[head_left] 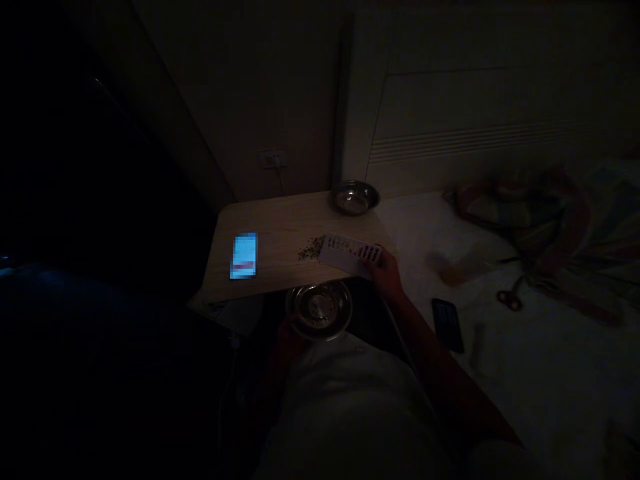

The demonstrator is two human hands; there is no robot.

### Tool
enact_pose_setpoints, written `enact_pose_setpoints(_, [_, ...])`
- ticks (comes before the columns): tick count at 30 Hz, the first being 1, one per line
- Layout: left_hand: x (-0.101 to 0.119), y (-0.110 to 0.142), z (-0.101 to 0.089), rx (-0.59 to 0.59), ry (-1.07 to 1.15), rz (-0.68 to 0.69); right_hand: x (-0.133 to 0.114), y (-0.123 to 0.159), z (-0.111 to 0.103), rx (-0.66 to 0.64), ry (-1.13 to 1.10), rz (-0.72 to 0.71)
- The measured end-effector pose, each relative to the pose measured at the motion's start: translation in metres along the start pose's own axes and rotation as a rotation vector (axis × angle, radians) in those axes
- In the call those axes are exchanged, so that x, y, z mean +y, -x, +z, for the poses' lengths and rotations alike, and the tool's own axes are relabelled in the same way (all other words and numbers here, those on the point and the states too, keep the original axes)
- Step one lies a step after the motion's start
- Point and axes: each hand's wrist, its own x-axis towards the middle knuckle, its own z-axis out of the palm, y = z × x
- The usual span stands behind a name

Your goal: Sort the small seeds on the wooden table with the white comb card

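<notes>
The room is very dark. My right hand point(388, 275) grips the right end of a flat white piece point(340, 260) with a row of dark slots or marks along its far side; I cannot tell exactly what it is. Its left end lies against a scatter of small dark grains point(311, 249) on the wooden table point(275, 230). At the table's front edge, my left hand point(291, 337), dim and partly hidden, holds a shiny metal bowl point(345, 313) by its left side. A few dark bits show inside that bowl.
Another metal bowl point(356, 199) stands at the table's back right corner. A lit phone point(243, 256) lies on the left. Right of the table, a white bed point(500, 373) bears a dark phone point(447, 325), scissors point(510, 299) and crumpled cloth point(525, 207). A wall socket point(273, 159) holds a plug.
</notes>
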Motion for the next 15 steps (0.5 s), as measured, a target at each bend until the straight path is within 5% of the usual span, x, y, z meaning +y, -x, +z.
enact_pose_setpoints(15, [-0.0028,-0.01,-0.0096,-0.056,-0.016,0.003,-0.0039,0.0069,0.0039,-0.034,-0.068,0.022])
